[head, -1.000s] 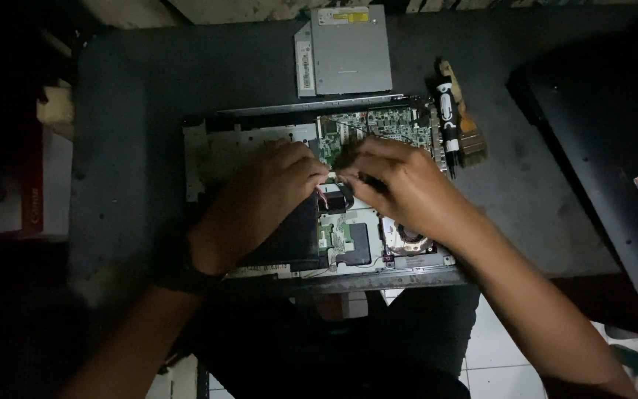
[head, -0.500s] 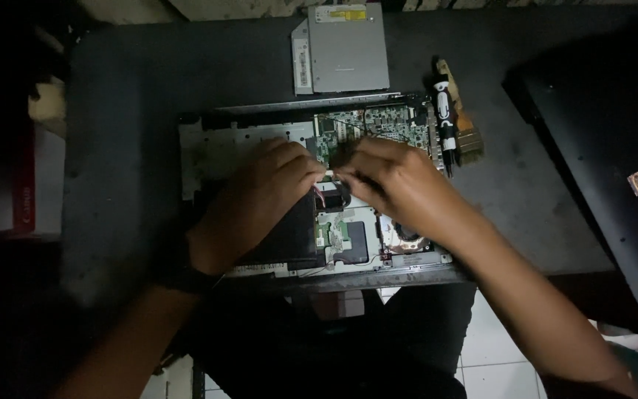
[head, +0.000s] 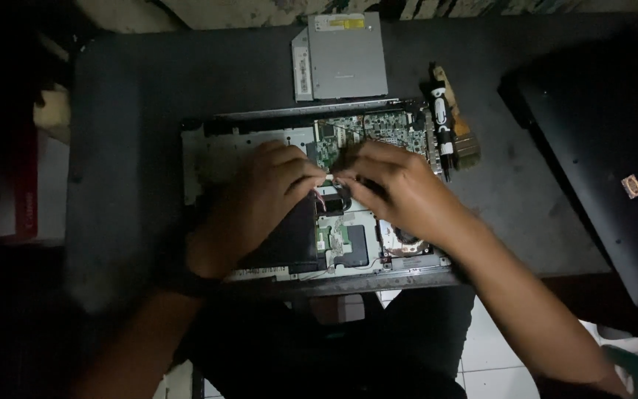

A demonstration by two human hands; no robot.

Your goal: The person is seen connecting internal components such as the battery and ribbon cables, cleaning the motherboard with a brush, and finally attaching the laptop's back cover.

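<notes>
Opened laptop chassis (head: 260, 148), centre of the frame, lying flat on a dark grey matte table (head: 142, 96); cover off, green circuit board (head: 363, 129) exposed in its upper half, a black flat rectangular panel (head: 289, 240) lower left, pale metal plates lower centre. Left hand (head: 267, 196) and right hand (head: 400, 192) meet over the board's middle, fingertips pinched together on something small; what they grip is too small and dim to tell. Judged best handled with a light, even pull kept in line with the board, wrists braced on the chassis frame, since the parts look thin and brittle. Silver rectangular drive unit (head: 345, 55), smooth sheet metal, upper centre, just beyond the chassis. Black-and-white screwdriver (head: 443, 129) lies across a wooden-handled brush (head: 463, 140) at the chassis' right edge. Black closed laptop (head: 607, 148), smooth lid, right of frame, well apart.
</notes>
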